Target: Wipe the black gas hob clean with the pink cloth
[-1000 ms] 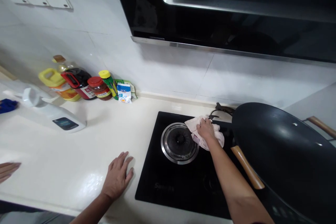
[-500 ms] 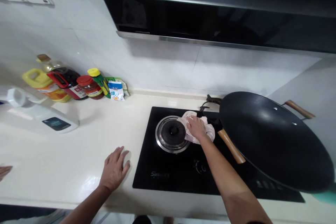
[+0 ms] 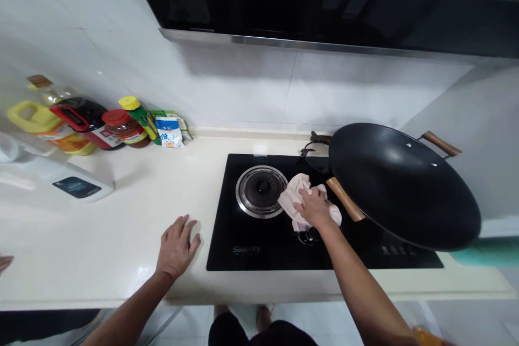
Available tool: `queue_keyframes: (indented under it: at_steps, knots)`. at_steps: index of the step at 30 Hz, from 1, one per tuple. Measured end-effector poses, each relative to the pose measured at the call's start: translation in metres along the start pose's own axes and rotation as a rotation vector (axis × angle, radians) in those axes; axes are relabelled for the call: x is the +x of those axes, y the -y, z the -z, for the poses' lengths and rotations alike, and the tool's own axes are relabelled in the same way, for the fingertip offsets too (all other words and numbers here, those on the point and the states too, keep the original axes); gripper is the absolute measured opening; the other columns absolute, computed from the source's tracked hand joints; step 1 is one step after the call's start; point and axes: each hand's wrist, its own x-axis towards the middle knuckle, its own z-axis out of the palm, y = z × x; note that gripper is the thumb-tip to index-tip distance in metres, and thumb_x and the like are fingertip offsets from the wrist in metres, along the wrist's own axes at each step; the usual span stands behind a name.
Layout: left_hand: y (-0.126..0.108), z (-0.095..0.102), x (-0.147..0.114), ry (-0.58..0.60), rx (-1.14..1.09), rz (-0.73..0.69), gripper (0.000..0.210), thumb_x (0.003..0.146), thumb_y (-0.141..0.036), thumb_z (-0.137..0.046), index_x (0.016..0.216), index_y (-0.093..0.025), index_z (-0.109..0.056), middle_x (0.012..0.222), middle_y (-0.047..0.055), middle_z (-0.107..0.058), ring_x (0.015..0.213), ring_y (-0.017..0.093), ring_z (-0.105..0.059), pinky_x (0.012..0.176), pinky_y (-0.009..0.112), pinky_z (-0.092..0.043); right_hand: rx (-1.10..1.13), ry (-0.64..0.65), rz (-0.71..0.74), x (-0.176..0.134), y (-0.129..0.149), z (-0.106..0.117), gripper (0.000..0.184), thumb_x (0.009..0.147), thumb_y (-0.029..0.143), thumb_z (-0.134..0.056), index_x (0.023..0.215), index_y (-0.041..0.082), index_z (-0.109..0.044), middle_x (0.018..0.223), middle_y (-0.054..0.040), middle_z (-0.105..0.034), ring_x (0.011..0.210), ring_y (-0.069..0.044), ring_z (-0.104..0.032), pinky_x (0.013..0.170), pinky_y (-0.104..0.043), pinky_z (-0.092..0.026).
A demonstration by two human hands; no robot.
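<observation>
My right hand presses on a crumpled pale pink cloth, with its fingers bent into the fabric. The cloth lies on the black glass cooktop, just right of the round burner with its metal ring. Part of the control knob shows below the cloth. My left hand rests on the white countertop left of the cooktop, fingers apart and nothing in it. Close to my right hand is the wooden handle of a large black wok.
A white spray bottle lies on the left. Behind it, against the wall, stand a yellow jug, a dark sauce bottle, a red-lidded jar and seasoning packets. The range hood hangs overhead. Another person's fingers show at the left edge.
My right hand has drawn the cloth back from the burner's right side toward the cooktop's front and the knob. My left hand has stayed on the countertop. The view has shifted slightly.
</observation>
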Motion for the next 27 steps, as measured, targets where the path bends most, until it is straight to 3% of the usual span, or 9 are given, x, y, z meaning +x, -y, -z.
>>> queue_keyframes:
  at_steps: [6, 9, 12, 16, 20, 24, 27]
  knots:
    - [-0.001, 0.003, 0.003, 0.020, -0.006, 0.011, 0.048, 0.102, -0.044, -0.045, 0.135, -0.017, -0.069, 0.152, 0.020, -0.065, 0.147, 0.037, -0.054, 0.116, 0.055, -0.046, 0.021, 0.004, 0.307, -0.036, 0.051, -0.003, 0.045, 0.098, 0.056, -0.068, 0.132, 0.027, -0.072, 0.149, -0.0164, -0.056, 0.129, -0.038, -0.047, 0.106, -0.055, -0.040]
    - [-0.001, 0.002, 0.003, 0.020, -0.022, 0.022, 0.048, 0.103, -0.043, -0.045, 0.135, -0.018, -0.069, 0.153, 0.020, -0.064, 0.148, 0.037, -0.053, 0.115, 0.056, -0.047, 0.044, -0.030, 0.465, -0.059, 0.070, -0.018, 0.038, 0.099, 0.057, -0.067, 0.119, 0.027, -0.078, 0.150, -0.0128, -0.059, 0.127, -0.036, -0.048, 0.107, -0.052, -0.040]
    - [0.000, 0.001, 0.003, 0.024, -0.030, 0.032, 0.048, 0.103, -0.043, -0.044, 0.135, -0.018, -0.069, 0.153, 0.021, -0.063, 0.148, 0.037, -0.053, 0.115, 0.057, -0.047, 0.096, -0.092, 0.641, -0.086, 0.075, -0.039, 0.032, 0.102, 0.051, -0.065, 0.121, 0.029, -0.079, 0.151, -0.0071, -0.060, 0.127, -0.031, -0.051, 0.109, -0.049, -0.041]
    - [0.000, 0.001, 0.003, 0.031, -0.032, 0.048, 0.048, 0.103, -0.045, -0.044, 0.135, -0.020, -0.068, 0.154, 0.020, -0.063, 0.149, 0.037, -0.053, 0.115, 0.057, -0.047, 0.146, -0.217, 0.759, -0.121, 0.050, -0.068, 0.026, 0.106, 0.040, -0.063, 0.125, 0.029, -0.078, 0.140, -0.0043, -0.068, 0.125, -0.027, -0.056, 0.109, -0.043, -0.044]
    - [-0.001, 0.003, 0.004, 0.044, -0.035, 0.049, 0.049, 0.103, -0.046, -0.043, 0.136, -0.019, -0.068, 0.154, 0.020, -0.062, 0.149, 0.037, -0.052, 0.115, 0.057, -0.046, 0.223, -0.395, 0.760, -0.144, -0.001, -0.097, 0.015, 0.101, 0.034, -0.068, 0.104, 0.027, -0.080, 0.108, -0.0051, -0.075, 0.106, -0.024, -0.062, 0.101, -0.042, -0.049]
    - [-0.003, 0.004, 0.004, 0.044, -0.053, 0.061, 0.048, 0.101, -0.046, -0.046, 0.135, -0.021, -0.068, 0.154, 0.018, -0.062, 0.149, 0.037, -0.051, 0.117, 0.057, -0.045, 0.322, -0.588, 0.619, -0.146, -0.054, -0.106, 0.019, 0.100, 0.026, -0.062, 0.090, 0.027, -0.078, 0.097, -0.0049, -0.072, 0.098, -0.023, -0.063, 0.097, -0.042, -0.052]
    - [-0.004, 0.005, 0.005, 0.046, -0.057, 0.065, 0.048, 0.101, -0.045, -0.045, 0.136, -0.021, -0.068, 0.154, 0.019, -0.062, 0.149, 0.037, -0.051, 0.117, 0.057, -0.044, 0.341, -0.591, 0.443, -0.141, -0.074, -0.097, 0.026, 0.104, 0.029, -0.058, 0.089, 0.028, -0.079, 0.102, -0.0062, -0.073, 0.104, -0.024, -0.066, 0.097, -0.040, -0.053]
